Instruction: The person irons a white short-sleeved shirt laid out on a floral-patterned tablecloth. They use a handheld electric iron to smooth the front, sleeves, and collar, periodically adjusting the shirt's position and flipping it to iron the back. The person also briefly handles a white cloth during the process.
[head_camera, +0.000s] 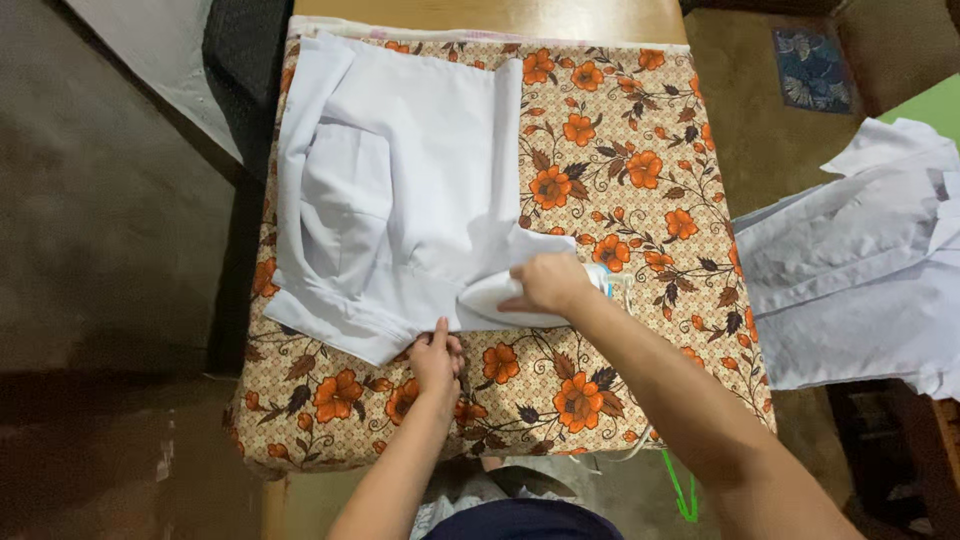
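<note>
Gripping white iron (500, 298), right hand (548, 283), nose pointing left, lengthwise across shirt (400, 190)

Iron (500, 296) on garment (400, 190) — atop cloth (620, 140)

Both forearms are showing bare from the lower edge of the frame up to the wrists, with no sleeves reaching into view. The left hand (437, 362) and right hand (548, 283) are wearing no gloves, rings or watch. At bottom centre, dark navy clothing (520, 520) is showing.
</note>
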